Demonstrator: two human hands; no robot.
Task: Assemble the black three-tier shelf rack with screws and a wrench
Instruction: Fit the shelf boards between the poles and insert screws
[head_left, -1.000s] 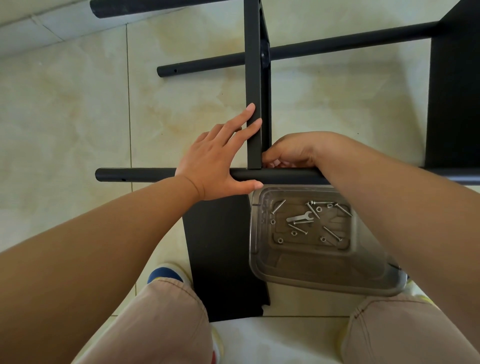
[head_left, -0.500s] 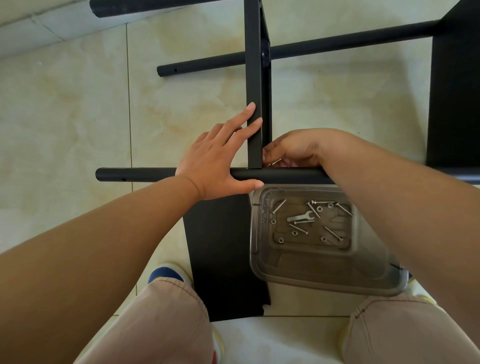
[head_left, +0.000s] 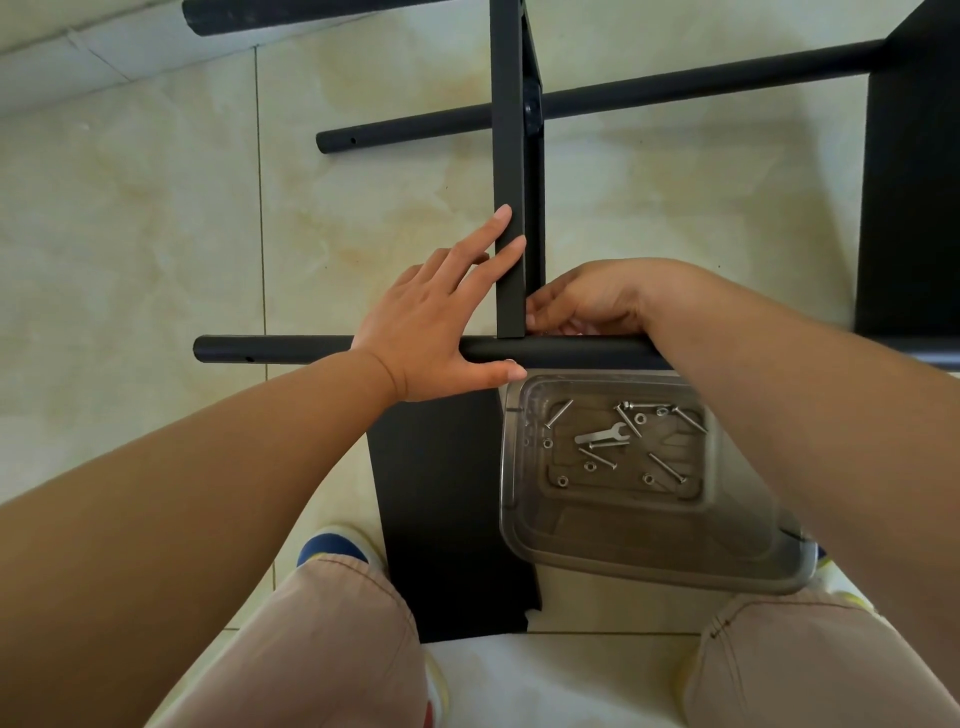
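Note:
The black rack lies on its side on the tiled floor. A black shelf panel (head_left: 509, 156) stands edge-up and meets the near round tube (head_left: 275, 351). My left hand (head_left: 431, 332) lies flat against the panel's left face with straight fingers, its thumb under the tube. My right hand (head_left: 587, 296) is curled at the joint on the panel's right side, its fingertips tucked in and mostly hidden. A clear plastic tray (head_left: 649, 561) under my right forearm holds a small wrench (head_left: 602, 434), several screws (head_left: 667, 467) and nuts (head_left: 562, 480).
A second tube (head_left: 415, 127) crosses the panel farther away, and a third (head_left: 311, 10) lies at the top edge. Another black panel (head_left: 441, 519) lies between my knees, and one more (head_left: 909, 182) stands at the right. A shoe (head_left: 332, 540) shows by my left knee.
My right hand has shifted slightly at the joint; the screw seen at its fingertips half a second ago is now hidden. My left hand has stayed put.

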